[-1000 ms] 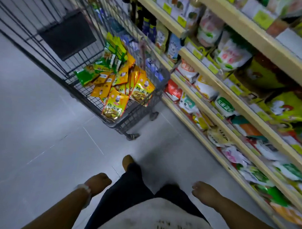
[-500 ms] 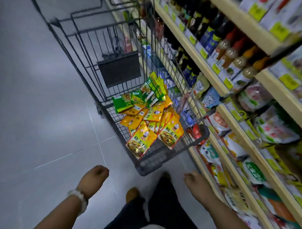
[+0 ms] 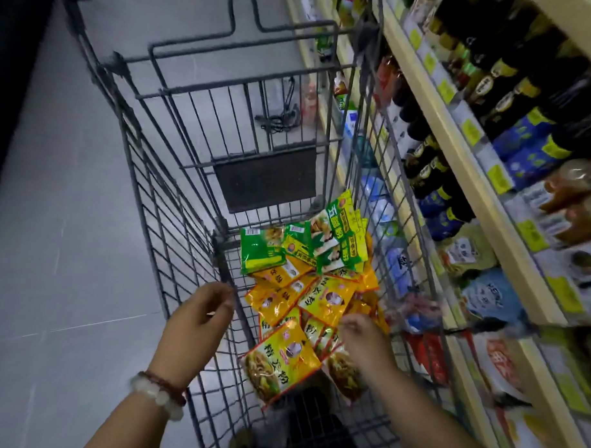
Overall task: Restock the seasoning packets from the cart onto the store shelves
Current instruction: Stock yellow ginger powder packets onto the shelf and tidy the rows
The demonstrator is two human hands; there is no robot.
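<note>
Yellow, green glossy pkts point(image 3: 305, 291), wire cart point(image 3: 173, 239)

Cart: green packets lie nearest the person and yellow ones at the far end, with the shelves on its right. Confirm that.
Not quite. The head view shows the green packets at the far end of the cart and the yellow packets nearest the person. The shelves are on its right.

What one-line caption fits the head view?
Both hands, left and right, reach over seasoning packets in the cart.
</note>
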